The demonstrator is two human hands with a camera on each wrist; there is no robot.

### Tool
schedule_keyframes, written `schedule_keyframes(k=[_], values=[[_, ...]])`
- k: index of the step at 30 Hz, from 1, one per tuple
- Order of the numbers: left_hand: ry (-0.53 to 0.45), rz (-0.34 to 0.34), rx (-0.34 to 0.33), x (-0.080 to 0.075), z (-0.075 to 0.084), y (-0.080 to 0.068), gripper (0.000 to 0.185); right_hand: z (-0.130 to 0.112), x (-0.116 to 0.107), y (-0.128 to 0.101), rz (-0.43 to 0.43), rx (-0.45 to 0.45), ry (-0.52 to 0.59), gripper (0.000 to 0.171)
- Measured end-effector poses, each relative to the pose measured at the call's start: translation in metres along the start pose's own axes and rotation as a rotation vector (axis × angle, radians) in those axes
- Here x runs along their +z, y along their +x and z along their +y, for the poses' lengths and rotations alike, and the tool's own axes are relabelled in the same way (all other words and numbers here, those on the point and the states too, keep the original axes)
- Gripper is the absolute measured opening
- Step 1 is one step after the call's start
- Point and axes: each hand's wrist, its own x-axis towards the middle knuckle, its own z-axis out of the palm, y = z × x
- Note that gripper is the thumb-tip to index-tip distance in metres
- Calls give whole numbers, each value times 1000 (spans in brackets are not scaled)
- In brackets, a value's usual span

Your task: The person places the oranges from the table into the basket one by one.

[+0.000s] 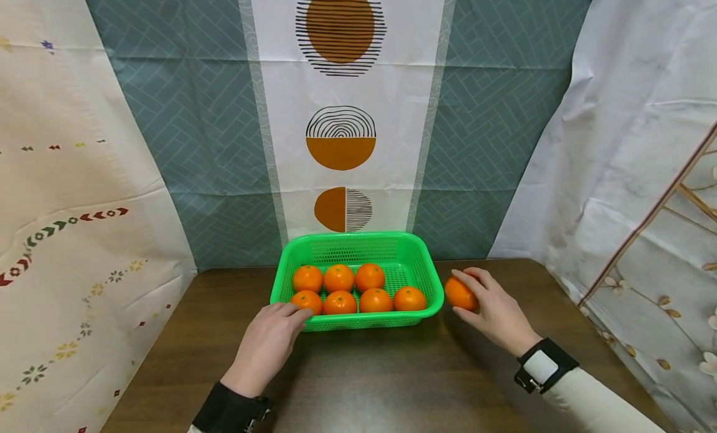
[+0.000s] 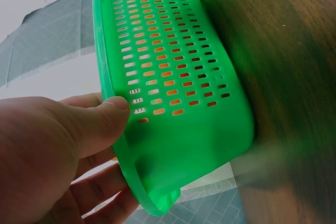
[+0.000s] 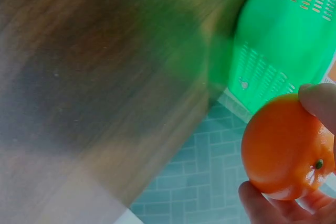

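Note:
A green plastic basket [image 1: 358, 321] with perforated walls stands at the back of the table, several oranges [image 1: 340, 302] lying in it in two rows. At its front left corner my left hand [image 1: 270, 336] grips the rim; in the left wrist view the thumb [image 2: 113, 114] presses the outer wall while the other fingers reach over the rim. To the right of the basket my right hand [image 1: 495, 308] holds a single orange [image 3: 286, 148] between thumb and fingers. This orange, its green stem end showing in the right wrist view, is outside the basket, close to its right wall.
Brown wooden table [image 1: 358, 383] in front of and beside the basket. A teal and white patterned cloth [image 1: 215, 140] hangs right behind it. Light printed cloths stand at the left [image 1: 84, 203] and right [image 1: 627, 190] sides of the table.

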Motion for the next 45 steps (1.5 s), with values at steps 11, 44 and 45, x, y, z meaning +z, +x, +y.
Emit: schedule_keyframes(k=[11,44,45], values=[[0,-6,-1,-3,0,-1,30,-9,-9,8,39,12,-12,79],[-16,0,21,-5,-1,-9,30,-65,-1,87,-116,-38,41,60],[-18,-1,21,-5,-1,-9,30,-66,0,89,-124,-39,37,60]])
